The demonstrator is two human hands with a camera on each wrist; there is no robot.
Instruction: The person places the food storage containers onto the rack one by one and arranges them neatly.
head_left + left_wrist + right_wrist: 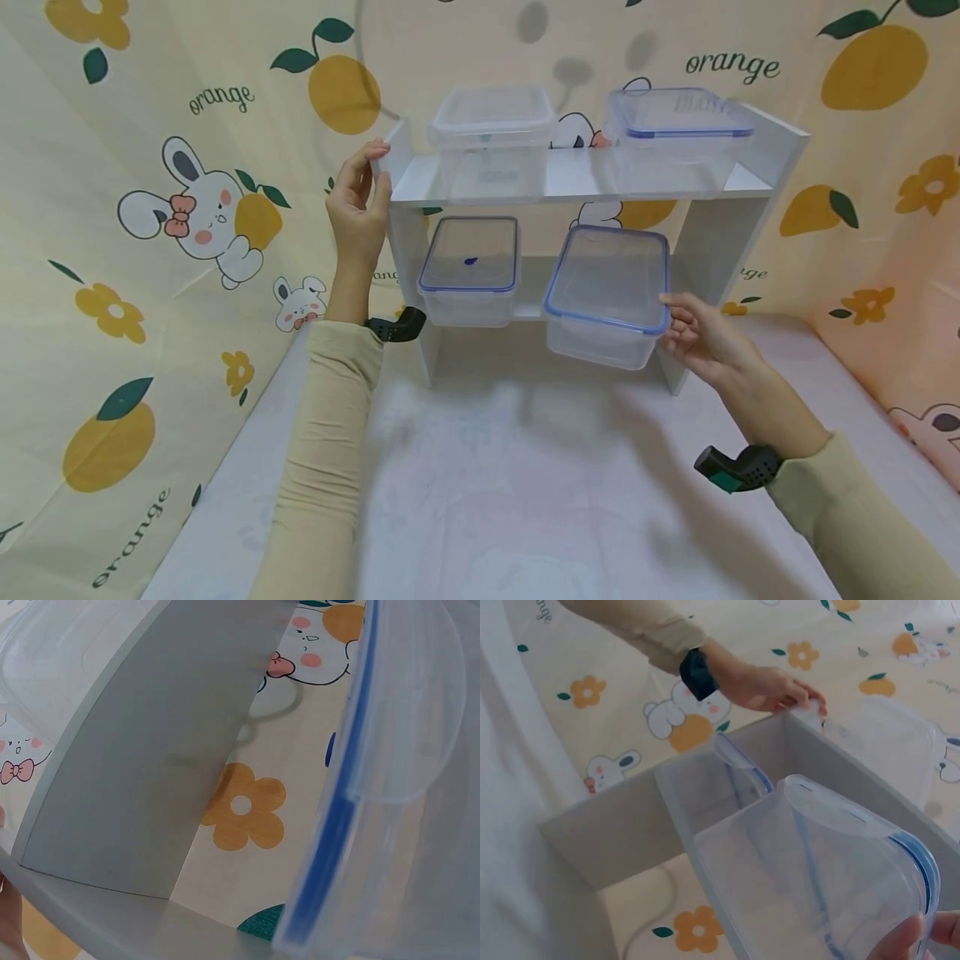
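Observation:
A white two-tier shelf stands on the table. My left hand grips the top of its left side panel, fingers and thumb at the edge. With my right hand I pinch the right front corner of a clear food container with a blue-sealed lid. This container juts forward from the lower tier and sits slightly askew; in the right wrist view my thumb presses its lid rim. Left of it, another blue-sealed food container rests on the lower tier, apart from both hands.
On the top tier stand a clear container with a whitish lid at left and a blue-trimmed container at right. A white-covered table extends in front. Patterned cloth hangs behind and at the sides.

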